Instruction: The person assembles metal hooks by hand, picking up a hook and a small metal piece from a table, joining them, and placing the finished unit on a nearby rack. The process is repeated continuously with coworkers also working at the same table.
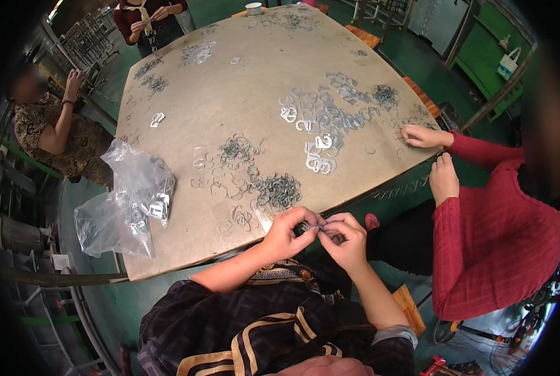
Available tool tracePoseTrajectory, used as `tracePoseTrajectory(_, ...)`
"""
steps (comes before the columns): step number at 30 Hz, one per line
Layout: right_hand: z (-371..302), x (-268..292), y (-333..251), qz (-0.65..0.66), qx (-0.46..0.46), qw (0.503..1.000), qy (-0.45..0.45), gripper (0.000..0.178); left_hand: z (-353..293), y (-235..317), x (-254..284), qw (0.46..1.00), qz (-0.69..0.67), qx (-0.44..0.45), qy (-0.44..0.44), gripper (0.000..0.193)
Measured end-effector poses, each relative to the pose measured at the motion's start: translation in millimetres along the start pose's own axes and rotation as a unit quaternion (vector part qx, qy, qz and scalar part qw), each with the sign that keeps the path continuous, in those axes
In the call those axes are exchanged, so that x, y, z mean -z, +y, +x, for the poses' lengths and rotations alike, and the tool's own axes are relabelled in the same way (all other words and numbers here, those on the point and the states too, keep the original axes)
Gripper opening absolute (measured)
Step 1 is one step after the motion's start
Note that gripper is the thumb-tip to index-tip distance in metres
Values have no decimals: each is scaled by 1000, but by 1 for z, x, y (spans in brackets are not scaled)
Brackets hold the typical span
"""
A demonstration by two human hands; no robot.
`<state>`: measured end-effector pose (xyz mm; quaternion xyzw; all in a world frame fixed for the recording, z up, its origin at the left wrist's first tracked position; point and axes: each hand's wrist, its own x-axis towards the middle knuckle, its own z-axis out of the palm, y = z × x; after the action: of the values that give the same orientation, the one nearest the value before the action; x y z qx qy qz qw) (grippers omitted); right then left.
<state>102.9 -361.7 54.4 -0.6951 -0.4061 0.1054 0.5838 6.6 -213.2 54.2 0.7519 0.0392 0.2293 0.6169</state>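
Observation:
Over the near edge of the table, my left hand (289, 230) and my right hand (345, 240) meet at the fingertips. Both are closed in a pinch around something small that the fingers mostly hide. A little dark metal shows inside the curl of my left hand; its shape is unclear. Just beyond that hand lies a dense pile of small curved wire hooks (279, 191). A looser heap of hooks (237, 149) spreads behind it. To the right of these, flat silvery metal buckle-like pieces (321, 143) lie scattered in a broad group.
A clear plastic bag (139, 178) of metal pieces sits at the table's left edge. A co-worker in a red sweater (499, 232) sits close on my right, hands at the table (192, 125). Two other people stand or sit at its far left. A cup (253, 8) stands at the far end.

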Motion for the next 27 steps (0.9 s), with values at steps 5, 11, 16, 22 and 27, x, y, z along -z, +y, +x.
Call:
tracePoseTrajectory(5, 35, 10, 48, -85, -23, 994, 59, 10, -1, -3, 4, 994, 54, -84, -39, 11)
tracePoseTrajectory(11, 107, -27, 100, -276, -50, 959, -24, 40, -9, -1, -1, 991, 75, -104, -48, 14)
tracePoseTrajectory(16, 129, -37, 94, -332, -94, 936, -62, 34, -16, -4, 0, 990, 91, -104, -41, 16)
tracePoseTrajectory(22, 101, -8, 65, -199, -130, 971, -5, 32, -17, -11, 2, 993, 83, -78, -24, 15)
tracePoseTrajectory(27, 57, 12, 36, 156, -208, 966, -2, 20, -12, -13, -1, 993, 101, -56, 11, 14)
